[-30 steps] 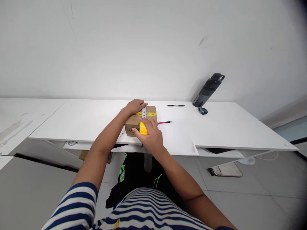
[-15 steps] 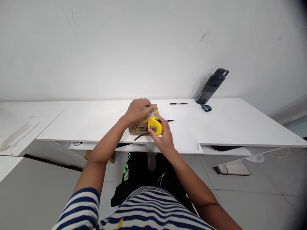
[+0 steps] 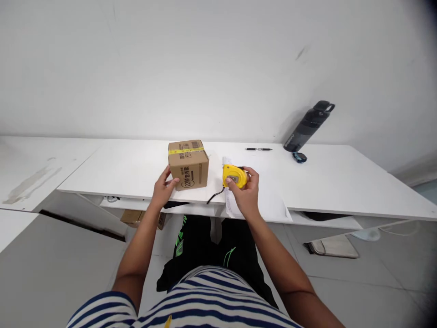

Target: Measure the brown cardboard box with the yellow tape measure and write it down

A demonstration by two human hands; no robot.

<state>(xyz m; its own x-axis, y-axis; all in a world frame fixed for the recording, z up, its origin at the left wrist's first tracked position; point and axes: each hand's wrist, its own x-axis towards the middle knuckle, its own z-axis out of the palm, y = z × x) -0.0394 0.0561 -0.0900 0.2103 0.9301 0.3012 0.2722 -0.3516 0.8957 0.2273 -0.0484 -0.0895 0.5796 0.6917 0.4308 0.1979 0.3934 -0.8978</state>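
A brown cardboard box [image 3: 189, 168] with yellow tape and black print is near the table's front edge. My left hand [image 3: 163, 187] grips its lower left corner, thumb on the front face and fingers round the side. To the right of the box, my right hand [image 3: 248, 189] holds a yellow tape measure [image 3: 235, 176], its black wrist strap hanging down to the left. No blade shows drawn out of it. White paper sheets [image 3: 269, 200] lie beneath and beside my right hand, with handwriting on part of them.
On the white table [image 3: 324, 182], a black pen [image 3: 258, 149] lies behind the papers. A dark water bottle [image 3: 307, 126] leans against the wall at the back right, with a small dark round object [image 3: 299, 157] before it. Another cardboard box [image 3: 133, 217] sits below the table.
My left hand has come down from above the box to its left side. The box has turned and shifted left. My right hand has moved right with the tape measure, away from the box.
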